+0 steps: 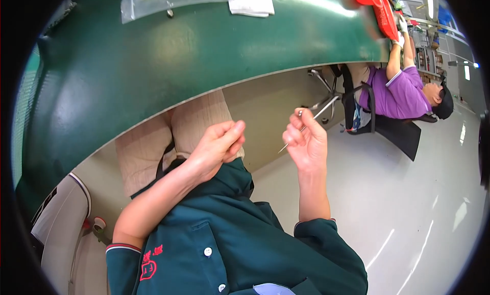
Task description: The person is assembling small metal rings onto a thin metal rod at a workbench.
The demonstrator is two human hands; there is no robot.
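Note:
Over my lap, in front of the table edge, my left hand [222, 143] is closed, its thumb pressed against the curled fingers. Whatever it may hold is hidden. To its right, my right hand [308, 142] is raised with the palm turned up and the fingers curled round a thin metal rod [283, 148]. The rod's narrow tip sticks out below the fingers on the left. A small shiny round piece shows at the fingertips of this hand. The two hands are apart, and neither touches the table.
The green table [204, 55] carries a clear plastic bag [173, 4] with small pieces, a small metal piece [170, 13] and folded white paper [250, 1]. At right, a co-worker in purple [398, 93] sits on a black chair [393, 134], near a red tray [380, 11].

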